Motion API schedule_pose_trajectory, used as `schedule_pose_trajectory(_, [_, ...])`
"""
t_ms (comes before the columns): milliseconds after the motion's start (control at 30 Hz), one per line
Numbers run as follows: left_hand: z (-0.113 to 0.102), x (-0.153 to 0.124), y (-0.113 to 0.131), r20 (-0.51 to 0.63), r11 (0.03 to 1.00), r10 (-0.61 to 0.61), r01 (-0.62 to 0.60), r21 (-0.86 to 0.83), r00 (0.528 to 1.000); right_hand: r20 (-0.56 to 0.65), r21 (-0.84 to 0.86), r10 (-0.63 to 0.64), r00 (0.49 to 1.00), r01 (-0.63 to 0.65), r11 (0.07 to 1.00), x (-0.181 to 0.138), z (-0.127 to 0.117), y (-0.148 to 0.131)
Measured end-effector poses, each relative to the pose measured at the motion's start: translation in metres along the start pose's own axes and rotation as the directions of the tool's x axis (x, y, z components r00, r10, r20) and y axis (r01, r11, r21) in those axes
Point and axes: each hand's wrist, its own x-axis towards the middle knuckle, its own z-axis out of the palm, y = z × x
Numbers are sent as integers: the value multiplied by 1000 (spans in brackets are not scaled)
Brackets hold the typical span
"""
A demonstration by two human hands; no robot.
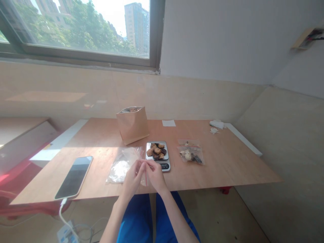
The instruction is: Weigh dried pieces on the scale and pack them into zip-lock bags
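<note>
My left hand [133,174] and my right hand [155,175] meet at the front of the table, fingertips pinched together on the red-striped edge of a clear zip bag [134,156]. Behind my right hand stands a white kitchen scale [166,143]; its display is partly covered by my fingers. A pile of dried mushrooms [157,151], dark-capped and brown, sits on the scale's plate. Under and left of my left hand lies a stack of clear plastic bags [116,170]. Two filled zip bags [191,156] with pale and dark pieces lie to the right of the scale.
An open brown paper bag [133,126] stands behind the scale. A phone [74,177] with a white cable [62,211] lies at left. A white paper [168,123] lies near the wall, and white scraps [215,126] sit at the back right.
</note>
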Motion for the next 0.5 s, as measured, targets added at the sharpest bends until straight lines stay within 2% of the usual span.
schedule_pose_trajectory(233, [-1, 4, -1, -11, 995, -72, 71, -69, 997, 4, -83, -49, 999, 49, 995, 0, -1, -1])
schedule_pose_trajectory(367, [1, 2, 5, -44, 997, -74, 72, -38, 996, -54, -124, -48, 997, 41, 991, 1, -4, -3])
schedule_pose_trajectory(500, [7, -1, 8, -90, 987, -136, 127, -101, 987, -68, -87, -25, 997, 19, 996, 3, -4, -2])
